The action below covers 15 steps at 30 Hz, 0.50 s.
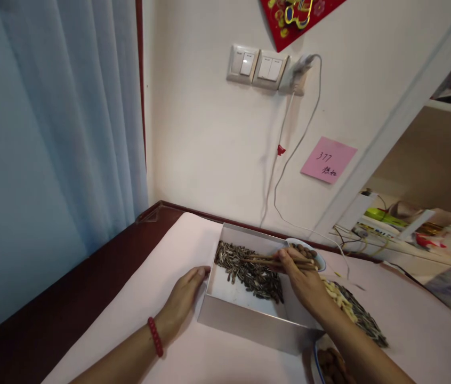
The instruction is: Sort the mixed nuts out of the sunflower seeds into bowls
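Observation:
A shallow white box (249,320) sits on the pale tablecloth and holds a heap of striped sunflower seeds (249,269). My right hand (303,280) reaches over the box, closed on a pair of brown chopsticks (269,260) whose tips lie over the seeds. My left hand (183,298), with a red bead bracelet on the wrist, rests flat against the box's left wall, fingers stretched out. A small bowl (309,253) with brown nuts stands just behind my right hand.
Loose seeds and pale nuts (353,309) lie on the cloth right of the box. Another bowl (327,365) shows at the bottom edge. A dark wooden table edge (89,282), blue curtain, wall switches, a cable and a pink note are behind.

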Tool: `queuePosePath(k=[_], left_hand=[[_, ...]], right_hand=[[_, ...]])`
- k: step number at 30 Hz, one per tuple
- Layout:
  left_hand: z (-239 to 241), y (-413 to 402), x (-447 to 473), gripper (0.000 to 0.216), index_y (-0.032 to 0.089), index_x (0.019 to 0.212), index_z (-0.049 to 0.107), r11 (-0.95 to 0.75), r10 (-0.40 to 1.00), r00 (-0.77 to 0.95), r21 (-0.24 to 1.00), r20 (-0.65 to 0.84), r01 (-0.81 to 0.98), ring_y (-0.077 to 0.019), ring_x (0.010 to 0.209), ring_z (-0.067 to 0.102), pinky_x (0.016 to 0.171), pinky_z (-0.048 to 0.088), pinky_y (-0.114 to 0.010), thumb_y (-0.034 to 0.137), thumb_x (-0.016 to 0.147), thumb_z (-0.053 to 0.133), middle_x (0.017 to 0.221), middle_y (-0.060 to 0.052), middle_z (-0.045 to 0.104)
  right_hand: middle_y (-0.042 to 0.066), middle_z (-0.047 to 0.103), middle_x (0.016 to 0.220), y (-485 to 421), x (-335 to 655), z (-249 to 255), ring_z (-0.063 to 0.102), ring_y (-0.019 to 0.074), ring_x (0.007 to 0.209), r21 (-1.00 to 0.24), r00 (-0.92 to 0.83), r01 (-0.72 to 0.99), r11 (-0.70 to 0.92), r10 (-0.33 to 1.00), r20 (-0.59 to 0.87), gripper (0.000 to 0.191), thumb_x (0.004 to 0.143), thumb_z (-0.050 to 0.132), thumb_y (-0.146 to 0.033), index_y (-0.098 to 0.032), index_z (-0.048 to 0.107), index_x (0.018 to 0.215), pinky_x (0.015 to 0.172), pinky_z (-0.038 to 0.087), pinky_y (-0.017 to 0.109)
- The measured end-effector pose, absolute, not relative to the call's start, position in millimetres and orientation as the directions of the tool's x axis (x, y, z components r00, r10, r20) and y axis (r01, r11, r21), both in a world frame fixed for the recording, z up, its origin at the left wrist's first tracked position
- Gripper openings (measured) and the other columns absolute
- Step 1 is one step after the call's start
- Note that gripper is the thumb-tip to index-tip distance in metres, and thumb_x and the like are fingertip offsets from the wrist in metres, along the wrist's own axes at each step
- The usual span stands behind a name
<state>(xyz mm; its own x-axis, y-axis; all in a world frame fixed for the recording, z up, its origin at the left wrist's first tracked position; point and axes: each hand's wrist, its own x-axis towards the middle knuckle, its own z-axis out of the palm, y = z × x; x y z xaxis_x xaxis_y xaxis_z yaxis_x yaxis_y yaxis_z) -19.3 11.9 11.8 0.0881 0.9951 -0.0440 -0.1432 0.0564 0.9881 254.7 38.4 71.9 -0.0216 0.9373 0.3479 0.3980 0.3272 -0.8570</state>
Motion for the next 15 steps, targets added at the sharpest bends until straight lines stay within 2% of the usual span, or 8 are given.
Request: queuePosePath(k=[8, 15], left_hand=[[14.2, 8.2, -18.9, 0.045, 0.018, 0.111, 0.073, 0.068, 0.993, 0.107, 0.972, -0.045, -0.223, -0.0289, 0.108, 0.065, 0.097, 0.047, -0.036, 0.054, 0.089, 0.058, 0.113, -0.01, 0.074], [15.6, 6.2, -18.6, 0.04, 0.019, 0.114, 0.073, 0.083, 0.988, 0.149, 0.953, -0.04, -0.291, -0.0269, 0.107, 0.065, 0.093, 0.049, -0.033, 0.05, 0.092, 0.058, 0.116, -0.008, 0.074]], right_hand=[[0.006, 0.064, 0.074, 47.5, 247.9, 75.4, 0.062, 0.0205, 0.07, -0.871, 0.029, 0.356, 0.339, 0.927, 0.373, 0.054, 0.081, 0.057, -0.071, -0.018, 0.066, 0.074, 0.067, 0.057, 0.035], [0.008, 0.065, 0.083, 26.4, 271.9, 85.5, 0.065, 0.0237, 0.081, -0.898, 0.121, 0.295, 0.326, 0.92, 0.373, 0.051, 0.083, 0.057, -0.068, -0.018, 0.067, 0.079, 0.071, 0.059, 0.038]])
